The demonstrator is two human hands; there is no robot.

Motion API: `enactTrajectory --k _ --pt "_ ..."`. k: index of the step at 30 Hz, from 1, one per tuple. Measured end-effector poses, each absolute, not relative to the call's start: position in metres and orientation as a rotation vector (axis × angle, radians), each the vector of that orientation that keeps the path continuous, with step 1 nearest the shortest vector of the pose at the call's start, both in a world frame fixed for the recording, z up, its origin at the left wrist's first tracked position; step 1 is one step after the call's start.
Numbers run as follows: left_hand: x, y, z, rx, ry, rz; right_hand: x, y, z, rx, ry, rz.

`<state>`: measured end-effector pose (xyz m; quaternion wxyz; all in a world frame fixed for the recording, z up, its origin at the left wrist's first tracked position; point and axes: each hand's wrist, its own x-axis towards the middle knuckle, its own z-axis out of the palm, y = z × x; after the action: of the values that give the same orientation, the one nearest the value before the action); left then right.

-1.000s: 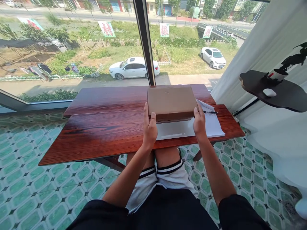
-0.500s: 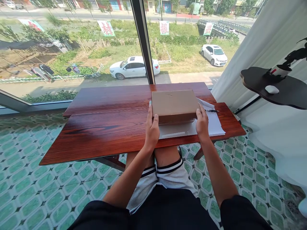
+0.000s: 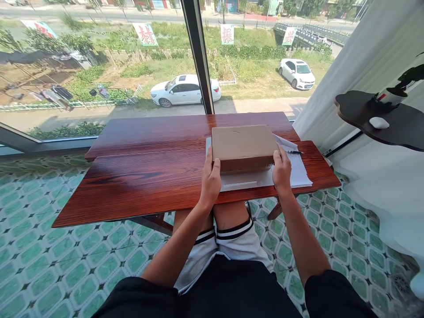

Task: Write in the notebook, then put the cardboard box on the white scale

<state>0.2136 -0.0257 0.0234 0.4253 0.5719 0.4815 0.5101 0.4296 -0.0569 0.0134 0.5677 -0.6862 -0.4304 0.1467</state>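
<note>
Between my two hands is a closed brown cardboard box [image 3: 245, 143], its top facing up. My left hand [image 3: 210, 180] presses against the box's left side, thumb at the near corner. On the opposite side, my right hand [image 3: 282, 171] grips the right end near the front corner. Under and in front of the box lies a pale, shiny flat sheet or folder [image 3: 245, 180]. White paper sheets [image 3: 300, 172] stick out to the right, with a dark pen [image 3: 294, 152] lying on them. Whether the box touches what is under it, I cannot tell.
The reddish-brown wooden table [image 3: 149, 176] stretches left of the box, before a large window. A dark wavy-edged stand [image 3: 357, 110] at right bears a white mouse-shaped object [image 3: 379, 123] and a potted plant [image 3: 392, 96]. White curtains [image 3: 364, 190] hang at the right.
The box and both hands have shifted very slightly to the right. The view has also moved a little. Both hands keep their hold on the box.
</note>
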Motion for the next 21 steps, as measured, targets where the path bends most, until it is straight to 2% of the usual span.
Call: enactTrajectory --k 14,18,21 --pt "0.204 -0.027 0.017 1.456 1.132 1.233 0.427 -0.059 0.005 -1.549 -1.036 0.389" --pt "0.195 -0.027 0.013 1.513 1.099 1.305 0.416 -0.072 -0.002 -1.448 -0.863 0.076" --pt "0.186 -0.028 0.018 1.544 1.055 1.425 0.400 -0.089 -0.005 -1.352 -1.040 -0.144"
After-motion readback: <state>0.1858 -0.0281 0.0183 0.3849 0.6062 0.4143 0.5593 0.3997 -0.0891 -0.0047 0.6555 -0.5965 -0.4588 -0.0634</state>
